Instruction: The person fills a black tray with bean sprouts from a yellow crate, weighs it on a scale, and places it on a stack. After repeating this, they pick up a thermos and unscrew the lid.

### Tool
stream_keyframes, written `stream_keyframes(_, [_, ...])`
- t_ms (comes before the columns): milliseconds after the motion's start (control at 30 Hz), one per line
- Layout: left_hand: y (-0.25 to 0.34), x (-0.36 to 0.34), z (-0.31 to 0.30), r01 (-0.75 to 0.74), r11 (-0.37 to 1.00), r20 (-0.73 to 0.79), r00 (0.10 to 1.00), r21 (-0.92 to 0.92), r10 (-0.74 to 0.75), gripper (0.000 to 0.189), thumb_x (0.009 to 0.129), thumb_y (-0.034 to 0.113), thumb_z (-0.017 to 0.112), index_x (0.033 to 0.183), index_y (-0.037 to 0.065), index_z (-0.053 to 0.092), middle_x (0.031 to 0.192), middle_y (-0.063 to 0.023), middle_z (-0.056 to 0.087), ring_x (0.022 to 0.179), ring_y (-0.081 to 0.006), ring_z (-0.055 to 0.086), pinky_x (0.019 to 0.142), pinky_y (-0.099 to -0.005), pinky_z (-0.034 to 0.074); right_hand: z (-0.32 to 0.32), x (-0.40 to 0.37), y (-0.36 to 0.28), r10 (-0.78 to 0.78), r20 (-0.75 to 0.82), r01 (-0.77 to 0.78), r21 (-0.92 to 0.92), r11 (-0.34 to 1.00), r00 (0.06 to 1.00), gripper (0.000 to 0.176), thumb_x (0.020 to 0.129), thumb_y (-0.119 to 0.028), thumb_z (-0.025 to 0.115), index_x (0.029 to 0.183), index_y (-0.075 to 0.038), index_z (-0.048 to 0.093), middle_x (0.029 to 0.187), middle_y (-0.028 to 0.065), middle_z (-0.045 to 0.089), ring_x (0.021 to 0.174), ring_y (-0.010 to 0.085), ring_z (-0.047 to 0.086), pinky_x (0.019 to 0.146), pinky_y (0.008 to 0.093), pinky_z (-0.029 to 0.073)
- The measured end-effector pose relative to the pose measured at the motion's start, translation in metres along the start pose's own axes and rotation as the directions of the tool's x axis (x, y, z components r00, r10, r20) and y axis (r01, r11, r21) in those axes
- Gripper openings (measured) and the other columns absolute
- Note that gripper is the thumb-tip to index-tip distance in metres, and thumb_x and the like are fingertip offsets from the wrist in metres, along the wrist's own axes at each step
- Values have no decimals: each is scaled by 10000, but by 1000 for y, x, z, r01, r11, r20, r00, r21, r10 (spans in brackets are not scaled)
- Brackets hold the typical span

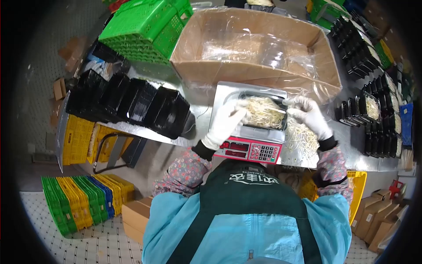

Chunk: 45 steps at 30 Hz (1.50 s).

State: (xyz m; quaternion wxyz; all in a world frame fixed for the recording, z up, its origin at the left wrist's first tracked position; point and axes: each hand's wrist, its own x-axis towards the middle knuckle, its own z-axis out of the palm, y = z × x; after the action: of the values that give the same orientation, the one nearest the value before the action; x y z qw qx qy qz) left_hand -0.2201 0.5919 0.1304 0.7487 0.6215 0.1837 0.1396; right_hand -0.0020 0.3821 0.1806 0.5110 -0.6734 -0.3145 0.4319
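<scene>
A black plastic tray [263,126] filled with bean sprouts [263,111] rests on a digital scale [226,94] with a red front panel. My left hand [228,122], in a white glove, is at the tray's left side, its fingers closed at the edge of the sprouts. At the tray's right rim is my gloved right hand [310,118], fingers curled in a pinch; what they hold is too small to make out. Loose sprouts [301,141] lie on the metal table just below my right hand.
Behind the scale stands a large plastic-lined cardboard box [211,72]. Stacked black trays [132,99] are at left, near a green crate [147,31]. Several filled trays [371,108] stand at right. Yellow crates [79,141] sit below the table's left side.
</scene>
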Motion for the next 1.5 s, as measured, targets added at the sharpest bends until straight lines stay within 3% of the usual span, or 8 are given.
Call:
stream_keyframes(200, [-17, 30, 4, -19, 536, -210, 908, 844, 363, 245, 944, 281, 629, 1088, 103, 717, 961, -90, 721, 747, -223, 668, 716, -350, 543, 19, 49, 83, -487, -401, 384, -313, 869, 776, 364, 886, -191, 733, 1195, -16, 654, 985, 83, 681, 885, 191, 649, 782, 330, 496])
stream_keyframes(333, [-68, 68, -20, -29, 364, -173, 844, 931, 508, 222, 920, 317, 634, 1011, 147, 745, 959, -101, 708, 858, -266, 660, 726, -402, 531, 16, 60, 81, -511, -289, 116, -775, 622, 810, 340, 932, -293, 655, 1173, -55, 682, 901, 167, 636, 876, 343, 631, 799, 400, 498])
stream_keyframes(500, [-115, 103, -50, -348, 699, -53, 874, 625, 482, 221, 890, 220, 680, 1036, 61, 724, 964, -100, 697, 912, -247, 641, 801, -361, 523, 9, 67, 104, -307, -361, 158, -388, 908, 881, 301, 936, -255, 656, 1118, -18, 695, 978, 120, 714, 904, 231, 659, 841, 341, 505])
stream_keyframes(600, [-86, 87, -34, 9, 998, -176, 984, 65, 3, 232, 850, 148, 700, 1060, 52, 711, 943, -65, 694, 902, -193, 643, 772, -336, 533, 7, 81, 120, -104, -346, 139, 78, 987, 932, 207, 914, -197, 698, 952, 7, 696, 866, 22, 685, 811, 94, 591, 752, 281, 480])
stream_keyframes(1067, [-50, 19, -18, 265, 961, -147, 950, -84, -275, 391, 913, 171, 709, 1232, -21, 588, 1106, -95, 670, 891, -186, 678, 753, -313, 584, 16, 7, 97, 225, -228, -193, 154, 969, 947, 388, 864, -267, 781, 960, -120, 436, 745, 41, 629, 457, 112, 573, 355, 244, 428])
stream_keyframes(1300, [-97, 10, -11, 170, 868, -112, 962, -467, -249, 118, 890, 65, 658, 996, 54, 607, 926, -92, 670, 724, -193, 658, 663, -357, 594, 46, 5, 134, 222, -225, -13, 675, 738, 949, 271, 861, -54, 728, 843, -117, 464, 631, 83, 627, 439, 159, 610, 324, 274, 443])
stream_keyframes(1400, [-97, 18, -3, 122, 923, -272, 934, -365, -231, 121, 897, 123, 677, 978, 66, 607, 881, -82, 657, 671, -185, 647, 590, -353, 595, 46, 12, 136, 234, -237, -21, 659, 752, 943, 282, 854, -50, 735, 840, -128, 464, 640, 99, 639, 427, 151, 599, 312, 260, 427])
stream_keyframes(1500, [-79, 5, 4, 268, 904, -302, 878, -332, -371, 245, 948, 295, 660, 995, 66, 585, 848, -84, 643, 640, -192, 646, 543, -362, 598, 28, 2, 97, 87, -309, -112, -64, 992, 947, 261, 927, -238, 688, 782, -59, 564, 641, 144, 640, 485, 210, 634, 433, 353, 483])
